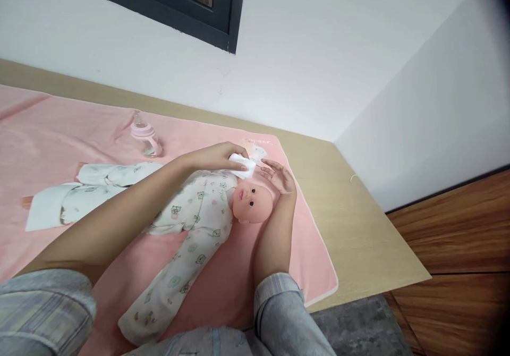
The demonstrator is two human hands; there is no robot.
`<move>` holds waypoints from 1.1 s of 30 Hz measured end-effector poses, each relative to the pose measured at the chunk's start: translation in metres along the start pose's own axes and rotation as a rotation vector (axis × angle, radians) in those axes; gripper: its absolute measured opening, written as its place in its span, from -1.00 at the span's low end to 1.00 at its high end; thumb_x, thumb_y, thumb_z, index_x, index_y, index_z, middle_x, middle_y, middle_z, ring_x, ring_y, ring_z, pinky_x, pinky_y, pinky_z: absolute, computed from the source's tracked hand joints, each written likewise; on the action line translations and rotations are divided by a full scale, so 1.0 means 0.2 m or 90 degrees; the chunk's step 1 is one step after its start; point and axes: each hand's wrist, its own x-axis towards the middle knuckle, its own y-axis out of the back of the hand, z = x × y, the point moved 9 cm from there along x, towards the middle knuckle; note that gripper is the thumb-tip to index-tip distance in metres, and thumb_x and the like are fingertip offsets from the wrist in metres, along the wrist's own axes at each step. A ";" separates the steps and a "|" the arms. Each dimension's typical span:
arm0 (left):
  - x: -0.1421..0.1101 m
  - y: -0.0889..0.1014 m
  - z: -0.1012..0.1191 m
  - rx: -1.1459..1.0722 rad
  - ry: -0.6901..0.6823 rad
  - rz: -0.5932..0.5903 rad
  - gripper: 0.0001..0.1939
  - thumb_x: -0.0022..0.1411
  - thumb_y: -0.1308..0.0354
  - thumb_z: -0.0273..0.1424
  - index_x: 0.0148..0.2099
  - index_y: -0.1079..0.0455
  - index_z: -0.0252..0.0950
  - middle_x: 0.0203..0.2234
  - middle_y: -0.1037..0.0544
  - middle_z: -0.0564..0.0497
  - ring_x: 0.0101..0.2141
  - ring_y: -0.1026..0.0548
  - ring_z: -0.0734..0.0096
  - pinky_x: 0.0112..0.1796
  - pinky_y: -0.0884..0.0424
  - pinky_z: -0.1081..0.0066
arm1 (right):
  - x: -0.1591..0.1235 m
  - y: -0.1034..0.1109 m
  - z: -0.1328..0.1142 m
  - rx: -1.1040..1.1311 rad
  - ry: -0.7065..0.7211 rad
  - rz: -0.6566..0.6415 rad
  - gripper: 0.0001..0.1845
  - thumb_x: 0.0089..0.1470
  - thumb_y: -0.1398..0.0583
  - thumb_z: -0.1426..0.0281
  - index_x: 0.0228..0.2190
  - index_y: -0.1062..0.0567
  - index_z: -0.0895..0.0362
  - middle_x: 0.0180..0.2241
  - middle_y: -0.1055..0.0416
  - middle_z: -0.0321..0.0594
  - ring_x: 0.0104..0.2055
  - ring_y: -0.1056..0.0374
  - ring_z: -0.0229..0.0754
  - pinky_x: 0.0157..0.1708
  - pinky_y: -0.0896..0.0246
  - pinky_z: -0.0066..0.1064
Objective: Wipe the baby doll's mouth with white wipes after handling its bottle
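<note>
A baby doll [207, 212] in a white printed sleepsuit lies on a pink towel [59, 133], its bare head [252, 202] pointing right. My left hand [217, 157] reaches across the doll's chest and pinches a small white cloth [244, 166] just above the doll's head. My right hand [279, 176] rests behind the top of the head with fingers spread, holding nothing.
A clear baby bottle with a pink collar [145, 135] stands on the towel at the back. The towel covers a light wooden table [358, 228] set against a white wall. Wooden floor [458, 260] and a grey rug [358, 327] lie to the right.
</note>
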 end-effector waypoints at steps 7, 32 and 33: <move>-0.20 -0.03 0.00 -0.009 0.096 0.030 -0.73 0.25 -0.17 -0.17 -0.21 -0.53 -0.26 -0.33 -0.58 0.08 -0.37 -0.49 0.37 -0.36 -0.32 0.50 | 0.09 -0.02 0.23 0.099 -0.079 0.014 -0.57 0.14 -0.12 0.09 -0.06 -0.49 0.05 0.17 -0.37 -0.14 0.12 -0.39 -0.12 0.22 -0.22 -0.12; -0.30 -0.24 -0.01 0.124 0.182 0.099 -0.92 0.20 -0.14 -0.36 -0.25 -0.43 -0.21 -0.32 -0.61 0.10 -0.31 -0.52 0.27 -0.31 -0.29 0.38 | 0.14 -0.08 0.33 0.083 -0.149 0.026 -0.60 0.08 -0.24 0.22 -0.04 -0.42 0.05 0.01 -0.51 -0.19 0.04 -0.45 -0.12 0.22 -0.24 -0.08; -0.30 -0.24 0.01 0.134 0.176 0.105 -0.93 0.20 -0.15 -0.37 -0.25 -0.43 -0.21 -0.32 -0.61 0.10 -0.31 -0.53 0.27 -0.31 -0.29 0.38 | 0.14 -0.09 0.33 0.083 -0.149 0.025 -0.60 0.08 -0.24 0.22 -0.05 -0.43 0.06 0.00 -0.52 -0.19 0.04 -0.45 -0.12 0.23 -0.23 -0.09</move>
